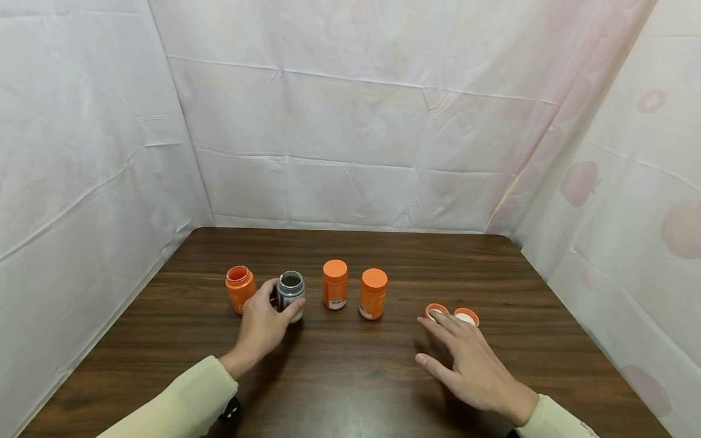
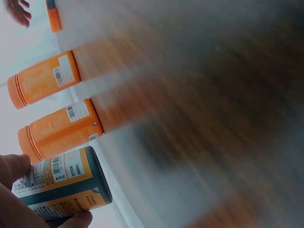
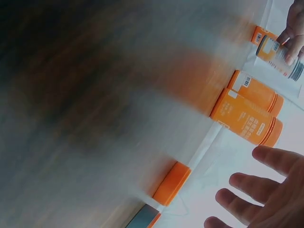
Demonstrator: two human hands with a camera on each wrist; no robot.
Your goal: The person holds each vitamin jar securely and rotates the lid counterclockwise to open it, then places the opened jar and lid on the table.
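Observation:
My left hand (image 1: 261, 325) grips a dark grey bottle (image 1: 291, 298) with its mouth uncovered, thumb on the near side and fingers round the far side. In the left wrist view, the bottle (image 2: 61, 185) shows a printed label with a barcode. Just left of it stands an uncapped orange bottle (image 1: 240, 291), partly behind the hand. My right hand (image 1: 473, 368) is held over the table with fingers spread and nothing in them. Beyond its fingertips lie two upturned lids, an orange lid (image 1: 436, 308) partly covered by the fingers and an orange-rimmed lid (image 1: 467, 317), dark-sided in the right wrist view.
Two capped orange bottles, one farther back (image 1: 334, 285) and one nearer (image 1: 373, 294), stand upright mid-table, right of the grey bottle. The dark wooden table (image 1: 350, 377) is bordered by pale hanging sheets (image 1: 350, 121) at the back and both sides.

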